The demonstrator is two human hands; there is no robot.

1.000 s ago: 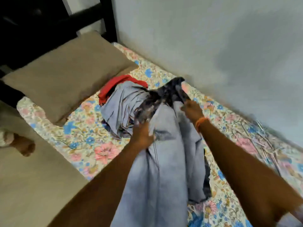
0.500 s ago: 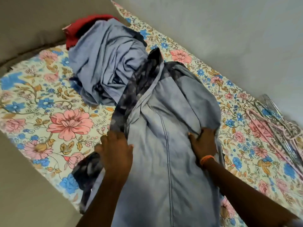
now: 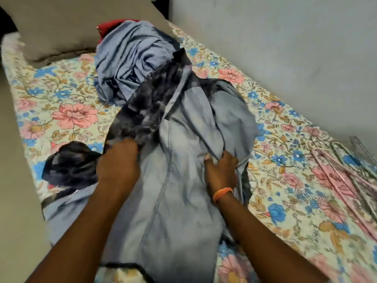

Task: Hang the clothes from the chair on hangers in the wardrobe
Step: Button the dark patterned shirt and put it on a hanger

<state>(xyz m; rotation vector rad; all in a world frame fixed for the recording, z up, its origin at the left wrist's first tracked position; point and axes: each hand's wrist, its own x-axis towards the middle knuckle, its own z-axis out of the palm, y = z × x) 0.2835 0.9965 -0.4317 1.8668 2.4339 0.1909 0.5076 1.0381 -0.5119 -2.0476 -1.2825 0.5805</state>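
Note:
A pale blue-grey garment point(image 3: 179, 201) lies spread lengthwise on the flowered bed sheet point(image 3: 67, 111). A dark mottled garment point(image 3: 146, 117) is tangled along its left side. My left hand point(image 3: 118, 162) grips the dark fabric at the pale garment's left edge. My right hand point(image 3: 221, 170), with an orange band at the wrist, pinches a fold of the pale garment on its right side. Behind them sits a crumpled blue-grey pile point(image 3: 132, 58) with a red garment point(image 3: 114, 25) under it. Pink and metal hangers point(image 3: 344, 176) lie on the bed at the right.
A tan pillow point(image 3: 67, 27) lies at the head of the bed, upper left. A plain grey wall point(image 3: 285, 48) runs along the bed's far side. The floor point(image 3: 14, 201) shows at the left.
The view has pulled back and the pillow has come into sight. My hands hold the garments at about the same spots; the dark fabric now bunches out to the left.

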